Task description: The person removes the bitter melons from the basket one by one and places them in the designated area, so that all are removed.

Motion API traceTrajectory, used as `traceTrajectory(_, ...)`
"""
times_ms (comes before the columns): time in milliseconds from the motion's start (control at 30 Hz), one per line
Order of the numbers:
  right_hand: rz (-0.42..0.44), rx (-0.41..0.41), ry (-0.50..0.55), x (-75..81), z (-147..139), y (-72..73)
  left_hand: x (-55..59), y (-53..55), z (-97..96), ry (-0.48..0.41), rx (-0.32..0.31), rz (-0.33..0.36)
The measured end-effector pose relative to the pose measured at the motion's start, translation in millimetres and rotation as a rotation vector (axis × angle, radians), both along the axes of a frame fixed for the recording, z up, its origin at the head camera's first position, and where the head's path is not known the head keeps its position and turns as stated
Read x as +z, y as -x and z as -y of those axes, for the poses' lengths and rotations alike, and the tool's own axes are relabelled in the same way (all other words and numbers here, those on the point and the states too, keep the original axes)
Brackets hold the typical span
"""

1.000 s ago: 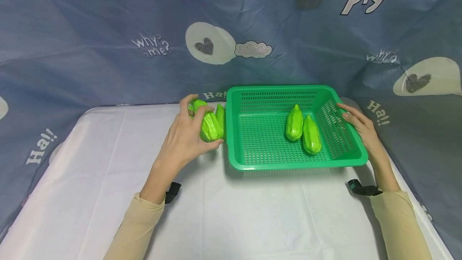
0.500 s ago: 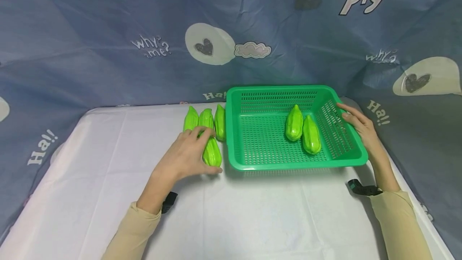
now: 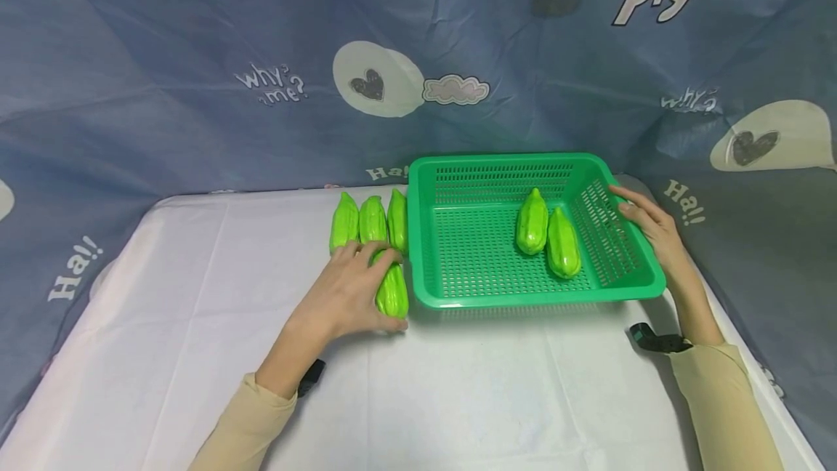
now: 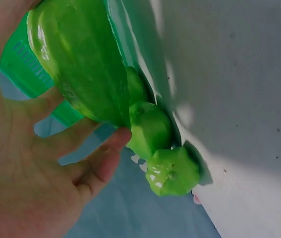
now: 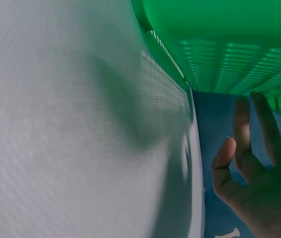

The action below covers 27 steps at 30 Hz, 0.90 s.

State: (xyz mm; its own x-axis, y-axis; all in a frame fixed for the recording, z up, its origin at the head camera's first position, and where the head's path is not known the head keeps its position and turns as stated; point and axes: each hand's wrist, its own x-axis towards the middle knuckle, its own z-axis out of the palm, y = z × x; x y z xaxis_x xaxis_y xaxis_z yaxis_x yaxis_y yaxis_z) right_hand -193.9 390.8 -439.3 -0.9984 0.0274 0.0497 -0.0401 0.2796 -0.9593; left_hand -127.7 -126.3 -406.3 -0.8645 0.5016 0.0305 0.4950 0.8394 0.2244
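Observation:
My left hand (image 3: 349, 289) holds a green ridged gourd (image 3: 393, 293) between thumb and fingers, just left of the green basket. In the left wrist view this gourd (image 4: 78, 59) is large, its far end hidden by the fingers. Behind the hand stand three similar gourds in a row: a left one (image 3: 344, 222), a middle one (image 3: 373, 220) and one beside the basket (image 3: 397, 222). My right hand (image 3: 657, 235) holds the right rim of the basket (image 3: 536, 302); in the right wrist view some fingers (image 5: 242, 124) lie outside, against its wall.
Two more gourds, a rear one (image 3: 532, 222) and a front one (image 3: 564, 244), lie in the basket's right half. A white cloth (image 3: 471, 391) covers the table. Behind it hangs a blue printed curtain (image 3: 261, 27).
My left hand has carried a gourd toward me from the row at the back, then slightly right, uncovering the three others. My right hand and the basket have stayed in place.

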Motion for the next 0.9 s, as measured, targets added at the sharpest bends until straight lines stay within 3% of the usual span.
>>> traceTrajectory(200,0.003,-0.019,-0.051,0.6,-1,-0.3,-5.3,-5.6,-5.0,0.01,-0.044,0.023)
traceTrajectory(400,-0.025,0.015,-0.01,0.3,-2,0.6,-8.3,-6.0,-8.1,0.017,-0.074,0.055)
traceTrajectory(633,-0.035,0.019,-0.024,1.1,-1,2.5,-12.1,-4.9,-7.9,-0.038,-0.083,0.152)
traceTrajectory(900,-0.031,0.007,-0.122,-1.1,1,0.7,-12.9,-4.3,-6.0,-0.042,-0.097,0.12)
